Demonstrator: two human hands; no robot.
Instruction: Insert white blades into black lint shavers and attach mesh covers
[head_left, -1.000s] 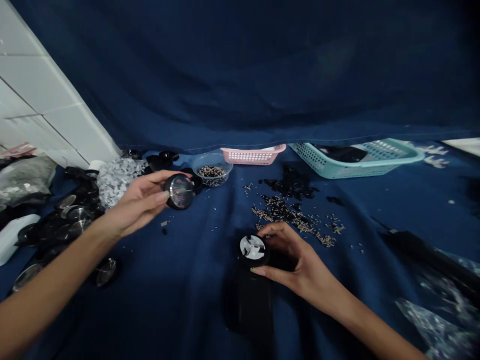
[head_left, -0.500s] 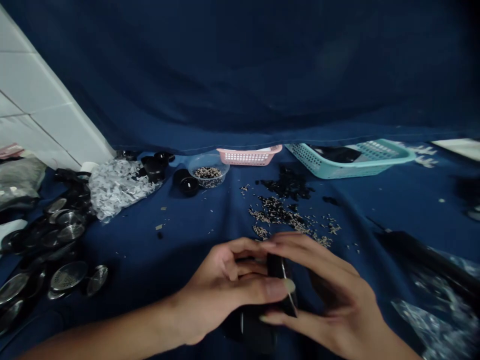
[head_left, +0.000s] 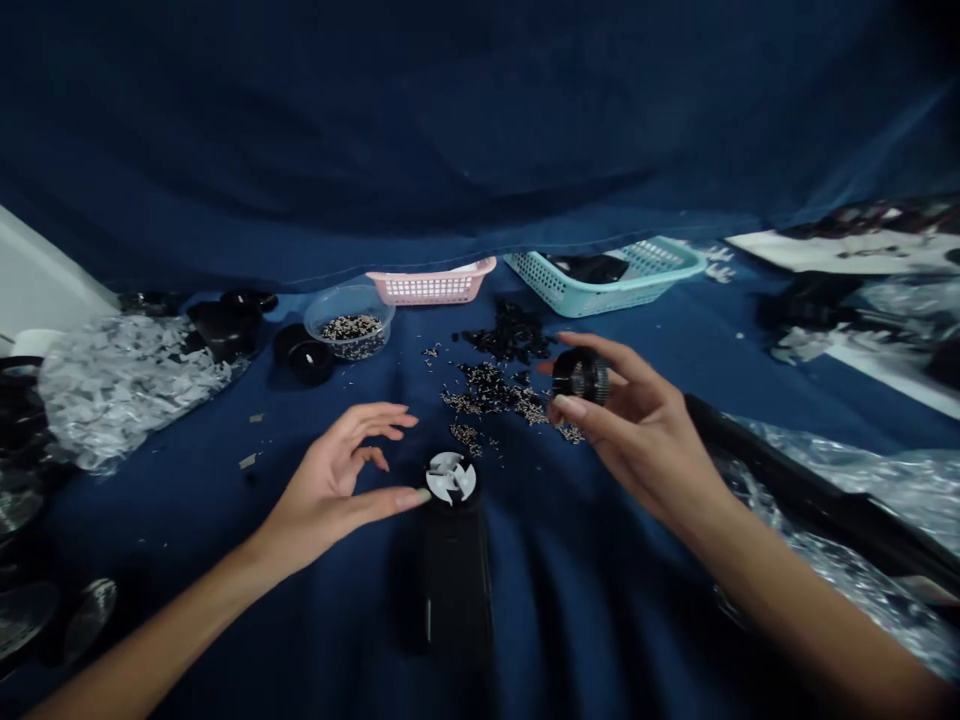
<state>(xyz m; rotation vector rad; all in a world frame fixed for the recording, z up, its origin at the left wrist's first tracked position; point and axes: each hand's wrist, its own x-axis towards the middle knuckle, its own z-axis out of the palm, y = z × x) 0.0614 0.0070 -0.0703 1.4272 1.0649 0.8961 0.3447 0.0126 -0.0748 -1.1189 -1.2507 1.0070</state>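
Observation:
A black, ribbed round part (head_left: 580, 376) is held between the thumb and fingers of my right hand (head_left: 637, 410), above the blue cloth. My left hand (head_left: 341, 475) has its fingers apart and holds nothing. Its thumb tip is beside a white slotted disc (head_left: 451, 478), which sits at the top end of a black block-shaped body (head_left: 455, 580). Beyond the disc lie scattered small screws (head_left: 491, 385) and a heap of small black pieces (head_left: 512, 332).
At the back stand a clear bowl of screws (head_left: 350, 318), a pink basket (head_left: 431, 288) and a teal basket (head_left: 611, 290). A bag of white pieces (head_left: 124, 385) lies left. On the right are a long black tool-like object (head_left: 825, 490) and clear plastic wrap (head_left: 900, 480).
My hands have moved apart, uncovering the white disc and black body. The right hand has lifted the round part away to the right. The view has turned to the right.

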